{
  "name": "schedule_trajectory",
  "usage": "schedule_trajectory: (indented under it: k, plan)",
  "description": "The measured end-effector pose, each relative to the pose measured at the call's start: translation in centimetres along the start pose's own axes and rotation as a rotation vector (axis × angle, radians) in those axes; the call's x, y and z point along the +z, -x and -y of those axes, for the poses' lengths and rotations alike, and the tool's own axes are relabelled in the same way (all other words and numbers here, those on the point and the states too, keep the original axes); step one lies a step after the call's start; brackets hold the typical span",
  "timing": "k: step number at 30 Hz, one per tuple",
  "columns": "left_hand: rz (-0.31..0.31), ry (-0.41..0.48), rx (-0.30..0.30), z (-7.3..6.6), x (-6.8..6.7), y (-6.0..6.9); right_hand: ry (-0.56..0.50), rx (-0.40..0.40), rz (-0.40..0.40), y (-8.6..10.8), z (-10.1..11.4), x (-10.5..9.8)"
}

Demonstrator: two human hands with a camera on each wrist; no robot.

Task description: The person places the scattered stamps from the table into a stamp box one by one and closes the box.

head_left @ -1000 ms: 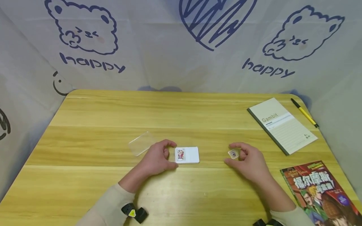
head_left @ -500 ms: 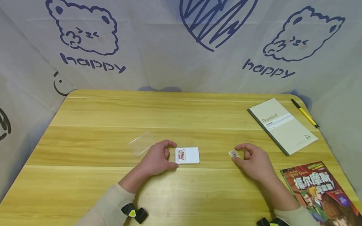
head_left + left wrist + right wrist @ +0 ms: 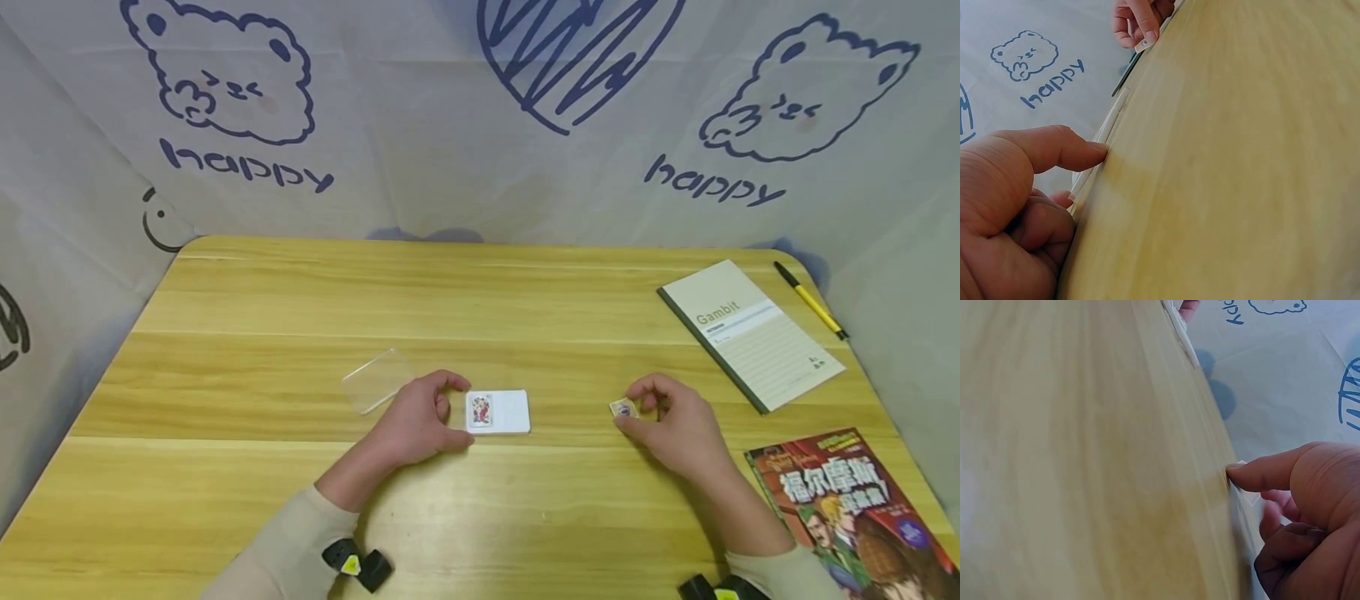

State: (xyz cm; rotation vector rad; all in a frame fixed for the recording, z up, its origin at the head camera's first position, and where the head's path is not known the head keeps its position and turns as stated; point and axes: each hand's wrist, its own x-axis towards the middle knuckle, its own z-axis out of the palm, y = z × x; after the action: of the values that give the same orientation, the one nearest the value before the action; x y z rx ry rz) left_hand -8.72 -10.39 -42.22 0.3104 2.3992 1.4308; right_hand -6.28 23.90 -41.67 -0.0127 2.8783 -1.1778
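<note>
Gripping the nine-o'clock end of a white block [image 3: 512, 412] with the left hand [image 3: 418, 421], using thumb and forefinger on the near and far edges. Displaying a printed picture [image 3: 480, 410] toward nine o'clock on the block's face. Pinching a small square tile [image 3: 622, 407] between thumb and forefinger of the right hand [image 3: 677, 429], well apart from the block at three o'clock. Accompanied on the wooden table [image 3: 540, 525] by a clear plate [image 3: 371, 383], ten o'clock from the left hand, and an illustrated book [image 3: 858, 504], four o'clock from the right hand.
</note>
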Motion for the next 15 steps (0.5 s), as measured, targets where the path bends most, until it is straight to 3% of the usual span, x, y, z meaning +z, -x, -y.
schedule_trajectory:
  k: [7,15]
  plan:
    - [-0.002,0.003,0.001,0.06,0.04,-0.01,-0.023,0.009,-0.017,0.08,0.07,0.08]
    - [-0.005,0.002,-0.003,0.02,0.11,0.03,-0.165,0.022,0.016,-0.07,0.87,0.62]
